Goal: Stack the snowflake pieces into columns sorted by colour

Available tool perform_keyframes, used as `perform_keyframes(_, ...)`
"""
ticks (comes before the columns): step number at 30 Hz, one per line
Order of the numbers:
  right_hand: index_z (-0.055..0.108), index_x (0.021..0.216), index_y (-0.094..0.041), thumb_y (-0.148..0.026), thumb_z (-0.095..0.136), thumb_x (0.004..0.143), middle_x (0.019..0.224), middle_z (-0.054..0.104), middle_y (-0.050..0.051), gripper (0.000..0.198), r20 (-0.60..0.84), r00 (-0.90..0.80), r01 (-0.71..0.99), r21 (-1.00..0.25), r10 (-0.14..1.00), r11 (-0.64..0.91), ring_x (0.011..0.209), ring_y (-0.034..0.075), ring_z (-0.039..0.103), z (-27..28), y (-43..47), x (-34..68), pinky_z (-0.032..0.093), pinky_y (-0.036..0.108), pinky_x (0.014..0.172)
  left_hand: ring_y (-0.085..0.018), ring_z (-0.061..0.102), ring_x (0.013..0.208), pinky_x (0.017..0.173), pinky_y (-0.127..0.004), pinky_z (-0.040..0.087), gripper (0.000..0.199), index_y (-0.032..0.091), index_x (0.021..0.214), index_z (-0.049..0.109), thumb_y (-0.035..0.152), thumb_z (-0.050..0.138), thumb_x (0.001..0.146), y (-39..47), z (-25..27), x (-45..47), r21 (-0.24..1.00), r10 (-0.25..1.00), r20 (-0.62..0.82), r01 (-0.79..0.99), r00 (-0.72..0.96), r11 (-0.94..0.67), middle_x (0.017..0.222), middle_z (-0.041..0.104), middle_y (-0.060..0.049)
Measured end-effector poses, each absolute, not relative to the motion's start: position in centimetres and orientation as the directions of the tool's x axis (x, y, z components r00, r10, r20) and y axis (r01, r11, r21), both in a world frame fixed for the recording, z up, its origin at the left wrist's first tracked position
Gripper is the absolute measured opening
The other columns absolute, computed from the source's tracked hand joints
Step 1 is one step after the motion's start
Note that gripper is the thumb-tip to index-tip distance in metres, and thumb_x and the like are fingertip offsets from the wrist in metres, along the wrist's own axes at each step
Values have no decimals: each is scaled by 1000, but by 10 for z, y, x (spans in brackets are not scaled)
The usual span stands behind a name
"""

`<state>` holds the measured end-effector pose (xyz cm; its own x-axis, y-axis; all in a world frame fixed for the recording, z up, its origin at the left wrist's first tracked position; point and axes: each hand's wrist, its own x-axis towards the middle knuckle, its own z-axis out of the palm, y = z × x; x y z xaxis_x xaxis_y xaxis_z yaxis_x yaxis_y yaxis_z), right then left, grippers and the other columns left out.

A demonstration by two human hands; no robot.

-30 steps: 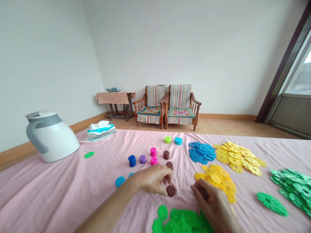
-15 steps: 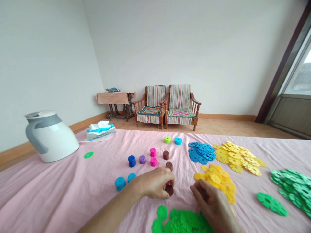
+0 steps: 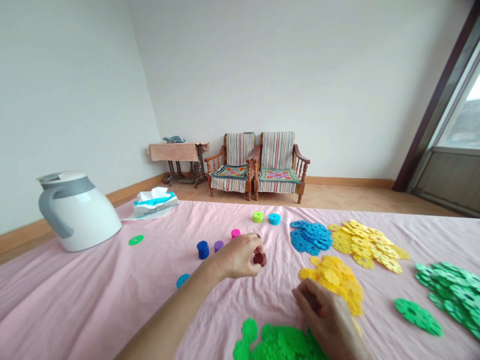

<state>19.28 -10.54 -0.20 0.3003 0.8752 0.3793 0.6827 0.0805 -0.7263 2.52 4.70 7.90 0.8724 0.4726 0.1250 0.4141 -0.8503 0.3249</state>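
My left hand [image 3: 240, 256] is closed around a short stack of brown notched plastic discs [image 3: 259, 258], held between thumb and fingers above the cloth. Just behind its fingers, the edge of another brown stack [image 3: 258, 236] peeks out. Small stacks stand near this hand: pink [image 3: 235, 233], purple [image 3: 218, 245], dark blue [image 3: 203, 249] and light blue [image 3: 183, 280], some partly covered by the hand and forearm. My right hand [image 3: 326, 312] rests closed between the orange-yellow disc pile [image 3: 337, 280] and the bright green pile [image 3: 285, 342]. A reddish-brown bit shows inside its curled fingers, too hidden to name.
Farther back stand lime [image 3: 257, 217] and light-blue [image 3: 274, 219] stacks. Piles of blue [image 3: 310, 237], yellow [image 3: 369, 245] and green discs [image 3: 453, 290] lie rightward. A white jug [image 3: 88, 215], tissue pack [image 3: 155, 202] and single green disc [image 3: 136, 240] are on the left of the pink cloth.
My left hand has moved away from me with the brown stack, which left its spot on the near cloth. It now covers one pink stack. The right hand has barely moved.
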Motion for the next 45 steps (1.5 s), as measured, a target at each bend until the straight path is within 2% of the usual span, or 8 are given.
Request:
perform_keyframes(9, 45, 59, -20, -47, 45, 87, 51, 43, -5, 39, 407, 319, 681, -727, 856, 92, 47, 10, 42, -4, -104, 192, 28, 22, 45, -19, 56, 78, 68, -26, 41, 13, 18, 73, 54, 19, 65, 66, 66, 71, 42, 293, 508, 93, 464, 857, -836, 84, 59, -3)
perform_keyframes(18, 46, 59, -20, -49, 43, 88, 51, 42, -5, 40, 400, 319, 678, -730, 859, 89, 47, 10, 41, -6, -104, 191, 28, 22, 45, -18, 56, 77, 67, -26, 40, 12, 18, 71, 55, 17, 66, 66, 73, 68, 47, 309, 445, 59, 408, 893, -859, 79, 59, -1)
perform_keyframes(22, 46, 60, -20, -46, 44, 88, 51, 42, -5, 38, 395, 313, 676, -732, 864, 90, 47, 10, 41, -6, -105, 191, 28, 22, 46, -18, 55, 77, 66, -26, 39, 12, 18, 78, 58, 18, 65, 68, 74, 68, 44, 303, 439, 59, 403, 897, -864, 83, 58, -2)
perform_keyframes(28, 46, 60, -20, -44, 46, 87, 52, 43, -5, 36, 378, 310, 686, -725, 872, 70, 47, 10, 42, -6, -105, 191, 27, 22, 46, -20, 57, 90, 74, -26, 40, 28, 20, 93, 59, 5, 59, 69, 75, 71, 36, 289, 382, 10, 363, 924, -886, 99, 59, -4)
perform_keyframes(36, 45, 60, -21, -42, 46, 87, 53, 42, -5, 35, 379, 297, 689, -720, 877, 78, 48, 10, 41, -5, -105, 191, 27, 22, 47, -15, 59, 79, 69, -22, 41, 27, 19, 80, 60, -3, 51, 69, 73, 69, 44, 316, 332, -88, 342, 939, -885, 85, 64, 0)
perform_keyframes(45, 45, 60, -21, -41, 46, 87, 53, 43, -5, 34, 366, 302, 681, -729, 880, 69, 48, 10, 40, -2, -106, 190, 26, 23, 47, -14, 61, 76, 65, -21, 41, 25, 18, 70, 58, -5, 50, 64, 78, 64, 51, 323, 307, -100, 323, 946, -890, 75, 66, 2)
